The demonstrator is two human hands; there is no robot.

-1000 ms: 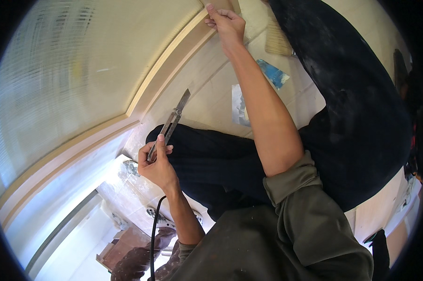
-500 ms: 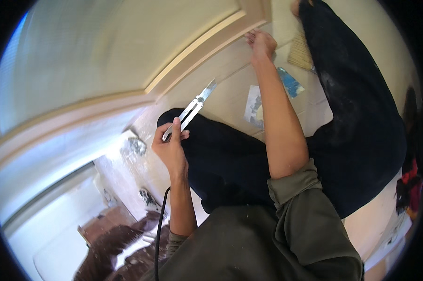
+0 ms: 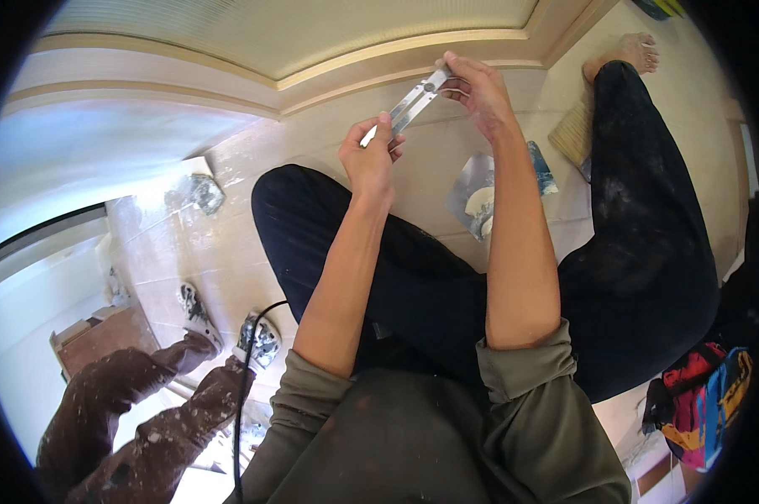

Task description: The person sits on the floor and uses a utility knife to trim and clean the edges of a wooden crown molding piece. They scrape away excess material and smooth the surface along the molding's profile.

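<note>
- A pale tiled floor (image 3: 228,252) is seen from above, smeared and dusted with white in places.
- Along the top of the view, a cream wooden frame (image 3: 354,71) is curved by the lens, with a ribbed pale panel (image 3: 295,25) set above it.
- The person is seated on the floor in dark, dust-flecked trousers (image 3: 648,235), one bare foot (image 3: 627,55) stretched toward the frame.
- A crumpled foil-like sheet with white paste (image 3: 480,197) is laid on the floor between the legs, just beside the right forearm.
- At the lower left, another person's paint-spattered brown trousers (image 3: 136,403) and spotted shoes (image 3: 257,340) are seen; a black cable (image 3: 245,395) is trailed nearby.
- A bright multicoloured bag (image 3: 703,403) is placed at the lower right.
- A slim metal tool (image 3: 409,105) is held aloft in front of the frame, slanted upward to the right.
- Its lower end is gripped by the left hand (image 3: 369,160), fingers closed around it.
- Its upper end is pinched by the right hand (image 3: 478,88), fingertips closed on the metal.
- Both hands are thus joined by the tool, well above the floor.
</note>
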